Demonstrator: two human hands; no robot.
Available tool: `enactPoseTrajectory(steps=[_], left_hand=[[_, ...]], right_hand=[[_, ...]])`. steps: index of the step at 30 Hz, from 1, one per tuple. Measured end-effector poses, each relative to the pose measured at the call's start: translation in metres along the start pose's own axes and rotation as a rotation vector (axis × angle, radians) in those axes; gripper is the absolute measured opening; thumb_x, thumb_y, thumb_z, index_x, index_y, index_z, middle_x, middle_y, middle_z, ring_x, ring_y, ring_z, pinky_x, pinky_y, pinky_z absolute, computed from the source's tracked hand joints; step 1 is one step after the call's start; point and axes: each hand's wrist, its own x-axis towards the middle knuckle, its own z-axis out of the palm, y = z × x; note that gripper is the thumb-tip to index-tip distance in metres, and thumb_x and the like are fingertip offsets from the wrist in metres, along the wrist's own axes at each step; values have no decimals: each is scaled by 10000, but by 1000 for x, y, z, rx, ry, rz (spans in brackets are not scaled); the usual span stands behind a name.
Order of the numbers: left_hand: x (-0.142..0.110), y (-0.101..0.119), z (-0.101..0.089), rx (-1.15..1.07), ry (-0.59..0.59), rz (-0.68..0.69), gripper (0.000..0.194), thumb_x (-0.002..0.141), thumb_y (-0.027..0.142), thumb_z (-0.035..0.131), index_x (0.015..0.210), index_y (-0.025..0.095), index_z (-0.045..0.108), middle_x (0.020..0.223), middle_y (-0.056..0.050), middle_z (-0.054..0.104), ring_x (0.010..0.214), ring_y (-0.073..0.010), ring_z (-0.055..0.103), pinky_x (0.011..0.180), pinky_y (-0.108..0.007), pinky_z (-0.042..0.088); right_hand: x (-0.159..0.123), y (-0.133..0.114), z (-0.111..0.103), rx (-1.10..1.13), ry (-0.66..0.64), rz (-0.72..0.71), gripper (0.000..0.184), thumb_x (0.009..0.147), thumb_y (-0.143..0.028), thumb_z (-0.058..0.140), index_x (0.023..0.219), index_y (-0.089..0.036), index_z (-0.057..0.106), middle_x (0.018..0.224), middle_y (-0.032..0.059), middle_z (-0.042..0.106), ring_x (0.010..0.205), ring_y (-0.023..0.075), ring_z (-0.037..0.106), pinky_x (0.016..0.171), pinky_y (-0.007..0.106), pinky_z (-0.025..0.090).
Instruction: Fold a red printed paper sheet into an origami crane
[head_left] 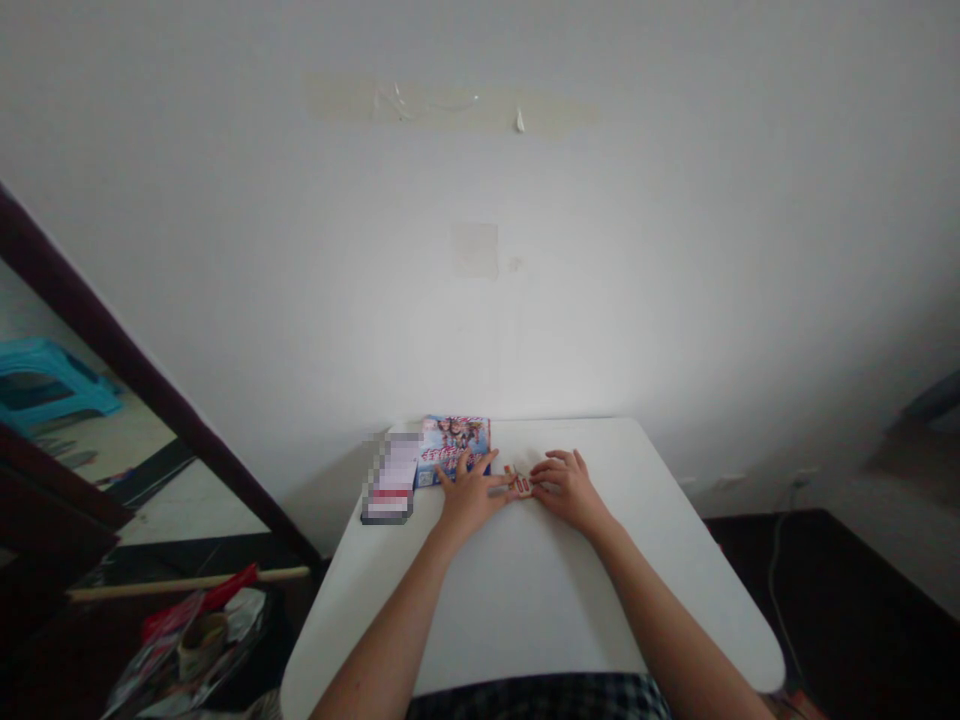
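Note:
A small beige and red piece (521,485), which looks like printed card, lies on the white table (555,610) between my hands. My left hand (469,492) is spread out, its thumb reaching the left edge of the piece and its other fingers over the front of a colourful printed booklet (454,436). From the right, my right hand (570,490) has its thumb and index finger at the piece's right edge, pinching it, while the other fingers stay raised. The exact fingertip contact is too small to make out.
A pixelated flat packet (392,478) lies left of the booklet. The table's far edge meets the wall (675,250). On the floor at left is an open bag of rubbish (202,640) beside a wooden stick (187,583); a blue stool (56,380) shows in a mirror.

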Motion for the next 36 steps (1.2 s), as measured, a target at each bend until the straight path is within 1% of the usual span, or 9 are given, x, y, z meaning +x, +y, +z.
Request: enactPoseTrajectory(steps=[4,9,13,17,19,23,28,31,36], left_hand=[[0,2,0,-10,-3,-12,307,873,647,531,1124,570,690,1566,111,432,1471,-424,235,1072,-847,12],[1,4,3,-36,35,-22,296,876,638,537,1082,537,724,1537,96,477,1481,-412,221,1092,-829,22],[1,5,4,-49,80,-6,280,901,586,541,1008,458,766,1478,59,548,1446,-375,301,1099,-827,42],[1,7,4,-85,131,29,289,901,560,563,950,382,786,1430,16,586,1423,-345,337,1135,-788,59],[2,7,4,-111,152,54,306,871,592,592,964,369,780,1416,0,591,1414,-335,349,1146,-771,81],[3,6,6,-133,167,72,365,813,614,658,1084,384,740,1413,-11,585,1405,-323,364,1152,-759,107],[3,5,9,-98,155,42,333,842,569,648,1135,429,724,1459,-2,550,1409,-336,352,1148,-772,54],[3,4,10,-76,127,34,298,859,565,627,1131,482,714,1486,36,526,1424,-351,326,1126,-798,32],[4,6,8,-44,85,5,297,867,566,613,1145,512,700,1515,53,497,1435,-355,304,1121,-799,17]], right_hand=[[0,0,-2,22,-17,1,173,821,-418,725,968,-333,754,1148,20,727,1303,303,477,1152,676,129],[1,1,0,29,-9,4,108,824,-406,728,886,-323,758,1132,18,730,1308,300,477,1154,681,113],[1,3,1,39,-13,8,96,856,-385,692,874,-319,759,1124,24,733,1296,293,493,1149,696,106],[2,4,2,63,-13,10,99,886,-342,655,870,-308,746,1116,6,738,1288,271,505,1158,685,88],[2,4,2,83,-16,17,108,895,-339,645,862,-300,740,1111,4,740,1278,265,514,1155,683,89],[2,3,2,127,-39,31,144,914,-353,614,873,-291,737,1117,23,739,1278,270,517,1143,688,104],[3,1,3,123,-41,27,164,930,-362,592,908,-299,741,1114,37,740,1263,274,522,1132,662,149],[3,1,4,114,-23,-2,158,916,-374,621,884,-284,747,1089,42,744,1220,264,547,1126,592,226],[3,4,7,105,54,-24,174,882,-432,668,884,-282,756,1045,42,737,1131,246,595,1069,486,363]])
